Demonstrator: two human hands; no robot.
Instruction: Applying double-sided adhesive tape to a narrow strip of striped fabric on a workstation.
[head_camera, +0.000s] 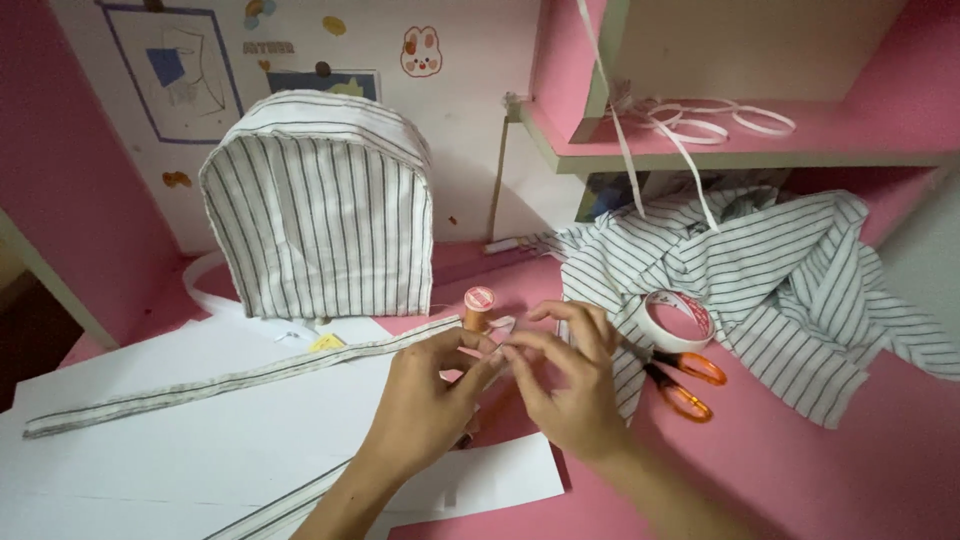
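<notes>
Striped fabric strip (230, 380) runs across white paper (150, 460) to both hands; left hand (425, 405) & right hand (560, 385) meet w/ fingertips pinched together at its end, just below orange thread spool (478, 308); orange-handled scissors (685, 385) nearby.

A pink table (800, 470) carries everything. On it, a heap of striped cloth (770, 270) serves as landmark. Just left of the heap lies a roll of tape (676, 320), with orange-handled scissors (685, 382) below it. Further left stand an orange thread spool (478, 308) and an arched striped fabric cover (320, 210). White paper sheets (180, 440) lie far left, bearing a long striped strip (240, 378).
</notes>
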